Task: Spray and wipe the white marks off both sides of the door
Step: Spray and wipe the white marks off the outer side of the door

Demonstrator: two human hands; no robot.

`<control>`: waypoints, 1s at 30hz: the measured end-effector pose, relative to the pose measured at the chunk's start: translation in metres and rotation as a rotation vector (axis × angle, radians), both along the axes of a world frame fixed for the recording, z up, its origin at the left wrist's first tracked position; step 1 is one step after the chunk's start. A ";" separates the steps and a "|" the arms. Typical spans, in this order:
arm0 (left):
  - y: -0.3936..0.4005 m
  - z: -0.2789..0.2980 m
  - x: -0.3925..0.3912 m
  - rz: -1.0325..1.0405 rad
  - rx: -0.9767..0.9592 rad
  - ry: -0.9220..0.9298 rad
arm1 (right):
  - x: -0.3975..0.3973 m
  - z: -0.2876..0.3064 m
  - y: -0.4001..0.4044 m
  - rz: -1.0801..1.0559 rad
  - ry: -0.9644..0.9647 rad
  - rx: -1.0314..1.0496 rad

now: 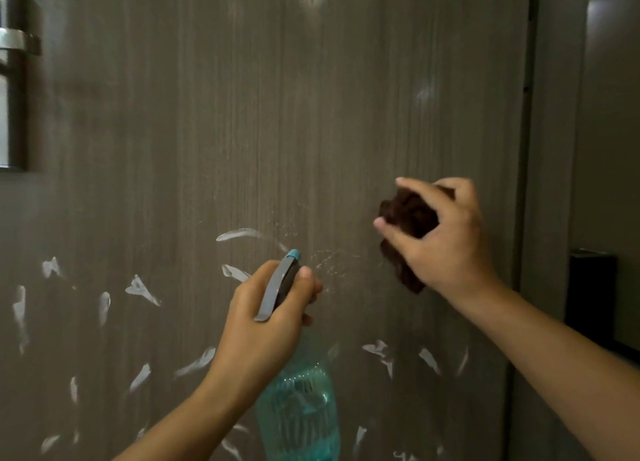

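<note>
bottle (298, 412) base cut off btm edge | handle (15, 79) cut off left | cloth (408, 218) partly behind fingers

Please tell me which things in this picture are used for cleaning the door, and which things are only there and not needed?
Used for the job:
- door with white marks
- spray bottle, held by the left hand
- brown cloth, held by the right hand

Only there:
- metal door handle
- door frame
- black object at the right edge, unclear what
</note>
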State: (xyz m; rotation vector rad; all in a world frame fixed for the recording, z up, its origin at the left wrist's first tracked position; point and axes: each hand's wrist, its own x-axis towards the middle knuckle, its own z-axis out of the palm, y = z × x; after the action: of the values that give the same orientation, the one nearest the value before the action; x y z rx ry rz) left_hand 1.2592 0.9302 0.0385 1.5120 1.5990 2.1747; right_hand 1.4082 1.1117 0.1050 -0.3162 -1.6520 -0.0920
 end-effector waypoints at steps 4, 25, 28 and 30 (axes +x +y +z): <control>0.003 0.003 -0.003 0.054 -0.015 0.057 | -0.001 0.025 0.033 -0.513 -0.073 0.136; 0.011 0.020 -0.004 -0.004 0.048 0.016 | -0.053 0.006 0.051 -0.531 -0.060 0.208; 0.011 0.020 -0.002 -0.002 0.038 0.021 | -0.049 -0.055 0.060 -0.462 -0.223 0.491; 0.011 0.017 -0.001 0.001 0.023 0.030 | -0.040 -0.073 0.068 -0.407 -0.323 0.659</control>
State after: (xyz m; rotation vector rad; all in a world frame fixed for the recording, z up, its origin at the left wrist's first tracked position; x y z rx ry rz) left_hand 1.2583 0.9411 0.0558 1.5583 1.5885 2.1888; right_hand 1.3684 1.1800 0.0317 -0.1270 -1.7470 -1.0140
